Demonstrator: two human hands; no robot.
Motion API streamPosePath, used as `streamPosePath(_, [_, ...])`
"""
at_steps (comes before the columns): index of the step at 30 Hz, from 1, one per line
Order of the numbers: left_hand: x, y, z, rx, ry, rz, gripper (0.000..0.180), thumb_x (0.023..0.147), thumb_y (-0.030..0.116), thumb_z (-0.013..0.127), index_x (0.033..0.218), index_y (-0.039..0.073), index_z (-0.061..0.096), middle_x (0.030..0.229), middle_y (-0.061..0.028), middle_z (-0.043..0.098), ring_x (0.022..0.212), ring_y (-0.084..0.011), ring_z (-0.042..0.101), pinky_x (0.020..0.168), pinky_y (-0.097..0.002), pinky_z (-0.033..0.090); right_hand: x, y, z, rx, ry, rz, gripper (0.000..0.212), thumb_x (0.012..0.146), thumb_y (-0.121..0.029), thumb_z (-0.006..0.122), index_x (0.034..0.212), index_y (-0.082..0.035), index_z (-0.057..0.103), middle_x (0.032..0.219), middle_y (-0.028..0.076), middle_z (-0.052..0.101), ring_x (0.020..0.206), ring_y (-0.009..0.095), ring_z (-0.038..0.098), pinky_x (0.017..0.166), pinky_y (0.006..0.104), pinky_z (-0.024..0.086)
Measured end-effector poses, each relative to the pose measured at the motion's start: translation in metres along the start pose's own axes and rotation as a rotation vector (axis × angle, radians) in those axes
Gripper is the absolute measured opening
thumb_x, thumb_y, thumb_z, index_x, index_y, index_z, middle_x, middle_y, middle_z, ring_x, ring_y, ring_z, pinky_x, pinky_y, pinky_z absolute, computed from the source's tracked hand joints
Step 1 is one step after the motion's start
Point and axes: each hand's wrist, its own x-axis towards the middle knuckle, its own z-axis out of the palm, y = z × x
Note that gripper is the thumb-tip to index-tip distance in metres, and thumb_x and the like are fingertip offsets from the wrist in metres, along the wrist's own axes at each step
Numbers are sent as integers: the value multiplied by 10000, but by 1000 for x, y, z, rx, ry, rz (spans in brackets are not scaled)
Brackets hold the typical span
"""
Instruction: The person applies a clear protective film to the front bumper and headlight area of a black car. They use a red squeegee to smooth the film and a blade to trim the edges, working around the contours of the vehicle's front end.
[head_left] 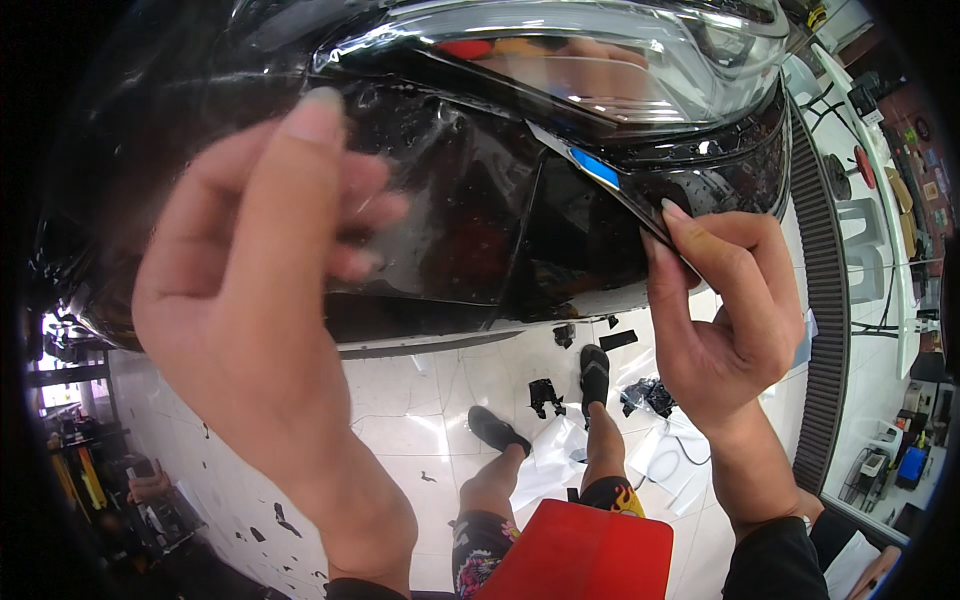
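Note:
A glossy black film sheet (590, 235) lies over the car's dark bumper (430, 190), below the clear headlight (640, 90). My right hand (725, 300) pinches the film's edge between thumb and fingers, and lifts it a little off the bodywork. Along that edge, close under the headlight, shows a small bright blue patch (596, 167); I cannot tell whether it is a reflection or a part. In front of the bumper's left part is my left hand (250, 230), blurred by motion, its thumb raised and its fingers apart, with nothing seen in it.
Black film scraps (546, 398) and crumpled white sheets (550, 455) litter the tiled floor around my feet. A red, flat-sided object (590, 550) is at the lower middle. Beyond a dark floor grate (825, 330), tools and equipment stand along the right. Shelving (85, 460) holds items on the left.

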Motion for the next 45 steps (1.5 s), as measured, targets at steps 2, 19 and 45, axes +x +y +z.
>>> streamPosePath(2, [-13,3,11,-22,-56,-48,275,961,268,801,1067,15,787,857,-106,796,679,-149,759,540,-203,488,-1,3,0,-4,9,-4,241,774,128,826,998,59,774,870,128,666,683,166,642,545,261,462])
streamPosePath(19, [-30,0,16,-89,-90,-143,195,950,198,793,1001,10,792,737,-93,760,587,-143,732,528,-230,559,0,8,-6,-20,-11,-19,253,776,145,815,1013,69,772,894,128,657,681,161,654,555,253,485])
streamPosePath(45, [-31,-7,17,-129,-96,-137,149,966,138,770,1008,-5,778,765,-98,767,592,-139,727,537,-228,560,-5,18,-12,-33,-46,-25,300,766,150,822,1051,68,781,908,127,644,663,153,635,555,255,475])
